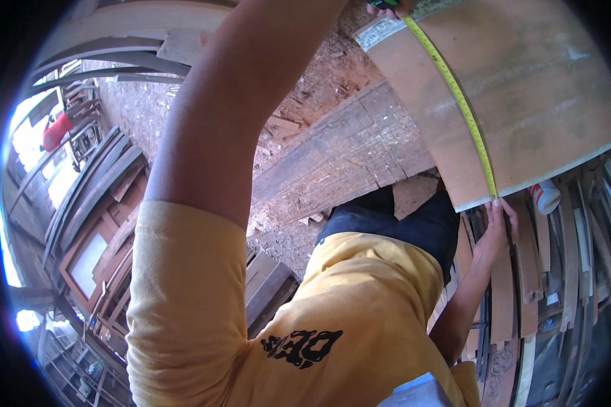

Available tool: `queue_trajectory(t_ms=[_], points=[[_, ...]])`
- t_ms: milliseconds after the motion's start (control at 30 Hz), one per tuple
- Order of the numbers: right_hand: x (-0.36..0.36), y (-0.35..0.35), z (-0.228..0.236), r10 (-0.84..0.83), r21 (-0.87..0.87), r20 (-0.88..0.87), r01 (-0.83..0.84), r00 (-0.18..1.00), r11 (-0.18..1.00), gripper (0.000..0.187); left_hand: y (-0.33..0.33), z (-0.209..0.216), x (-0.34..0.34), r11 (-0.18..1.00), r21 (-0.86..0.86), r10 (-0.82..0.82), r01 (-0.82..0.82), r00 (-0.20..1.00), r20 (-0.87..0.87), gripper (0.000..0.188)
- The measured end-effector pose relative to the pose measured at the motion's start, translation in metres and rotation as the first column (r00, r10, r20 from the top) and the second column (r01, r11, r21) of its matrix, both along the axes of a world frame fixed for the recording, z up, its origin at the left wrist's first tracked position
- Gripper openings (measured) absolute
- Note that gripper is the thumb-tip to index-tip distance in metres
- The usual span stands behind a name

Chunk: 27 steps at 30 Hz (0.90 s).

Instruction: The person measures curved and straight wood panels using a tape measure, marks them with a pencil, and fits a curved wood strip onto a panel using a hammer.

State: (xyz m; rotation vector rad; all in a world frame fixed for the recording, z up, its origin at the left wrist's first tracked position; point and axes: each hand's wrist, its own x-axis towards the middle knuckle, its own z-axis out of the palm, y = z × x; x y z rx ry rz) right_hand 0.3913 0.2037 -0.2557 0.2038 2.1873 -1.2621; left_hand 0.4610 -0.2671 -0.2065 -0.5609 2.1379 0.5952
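A yellow tape measure blade [474, 129] lies stretched across a wide brown wooden panel [543, 81] with pale, worn edges. My left arm reaches far out to the panel's far edge. There my left hand [403, 8], partly cut off by the top of the view, is closed on the green and black tape measure case [385, 3]. At the panel's near edge my right hand [493, 234] pinches the free end of the blade, with fingertips against the edge.
A long rough plank [346, 156] lies beneath the panel, over a floor strewn with wood chips [299, 102]. A white and red container [546, 198] stands by the near edge. Stacked boards [523, 271] fill the right, and wooden frames [91, 261] lean at left.
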Motion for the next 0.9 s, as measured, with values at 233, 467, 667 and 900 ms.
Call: queue_trajectory(t_ms=[233, 467, 667, 900], points=[[-0.001, -0.001, 0.002, 0.001, -0.012, 0.013, -0.001, 1.000, 1.000, 0.016, 0.004, 0.003, 0.001, 1.000, -0.011, -0.004, 0.004, 1.000, 0.005, 0.042], [-0.003, 0.005, -0.005, -0.009, -0.043, 0.018, 0.010, 1.000, 0.999, 0.014, 0.006, 0.006, 0.002, 1.000, -0.018, -0.002, 0.002, 1.000, 0.007, 0.042], [-0.003, 0.001, 0.000, -0.007, -0.048, 0.027, 0.008, 1.000, 0.999, 0.014, 0.009, 0.007, 0.002, 1.000, -0.027, -0.001, 0.001, 1.000, 0.005, 0.042], [-0.005, 0.008, -0.006, 0.037, -0.068, 0.046, -0.034, 0.998, 0.997, 0.018, 0.011, 0.011, -0.001, 0.999, -0.042, -0.010, 0.010, 1.000, 0.002, 0.042]])
